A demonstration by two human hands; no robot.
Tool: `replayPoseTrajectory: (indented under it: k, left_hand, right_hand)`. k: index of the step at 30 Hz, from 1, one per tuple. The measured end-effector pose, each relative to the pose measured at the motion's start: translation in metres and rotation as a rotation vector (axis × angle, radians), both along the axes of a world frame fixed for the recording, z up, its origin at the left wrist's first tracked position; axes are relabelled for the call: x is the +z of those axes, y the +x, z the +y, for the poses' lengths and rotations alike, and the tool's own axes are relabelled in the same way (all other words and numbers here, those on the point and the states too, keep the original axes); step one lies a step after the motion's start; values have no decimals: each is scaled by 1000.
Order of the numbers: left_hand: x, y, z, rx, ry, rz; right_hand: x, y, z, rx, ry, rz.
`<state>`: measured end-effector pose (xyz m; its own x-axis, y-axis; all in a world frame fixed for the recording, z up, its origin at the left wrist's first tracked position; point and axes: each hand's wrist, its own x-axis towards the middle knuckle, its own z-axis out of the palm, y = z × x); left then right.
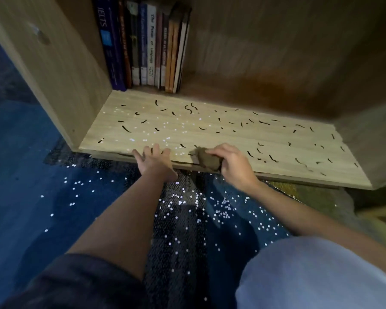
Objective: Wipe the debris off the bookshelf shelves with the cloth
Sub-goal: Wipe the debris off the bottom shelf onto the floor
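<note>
We wipe the shelf (210, 134).
Right hand (234, 162) clamps the cloth (206, 160); left hand (153, 160) rests flat, fingers apart.

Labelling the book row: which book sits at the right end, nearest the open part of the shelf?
The dark-covered book leaning at the right end of the row. Orange spines stand just left of it; the blue IELTS book is at the opposite end.
</note>
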<state>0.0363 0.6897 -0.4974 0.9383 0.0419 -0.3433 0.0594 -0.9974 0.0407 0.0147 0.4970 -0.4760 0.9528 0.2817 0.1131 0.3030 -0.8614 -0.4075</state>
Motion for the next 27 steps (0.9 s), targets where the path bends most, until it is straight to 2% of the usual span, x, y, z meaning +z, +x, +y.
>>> replayPoseTrajectory:
  k: [2, 6, 8, 9, 13, 16, 19, 20, 22, 24, 27]
  left_hand:
    - [2, -2, -4, -6, -6, 47]
    - [3, -2, -6, -10, -4, 107]
    - [0, -1, -4, -11, -4, 103]
    - [-1, 0, -2, -21, -1, 89]
    - [-4, -2, 0, -48, 29, 53]
    - [-2, 2, -3, -4, 9, 60]
    - [-1, 3, -2, -7, 23, 32]
    - [-1, 3, -1, -11, 25, 17]
    - [-3, 5, 2, -12, 6, 1]
    - [-2, 6, 3, -10, -20, 7]
    - [-2, 7, 4, -15, -8, 12]
  right_hand:
    - [-3, 3, -5, -86, -72, -25]
    - [-32, -23, -19, 2, -183, 210]
    - [-42, -38, -27, 36, -212, 245]
    - [-41, -42, -29, 43, -184, 214]
    - [-19, -27, -25, -25, 24, -128]
    - [-17, -13, -16, -36, 19, -261]
    - [-30, -12, -7, 35, -185, -16]
    - [-37, -14, -7, 61, -190, 52]
    - [-44, -17, -9, 62, 5, 27]
    - [-49, -21, -13, -24, 188, -48]
    - [-58, -24, -21, -17, 189, -48]
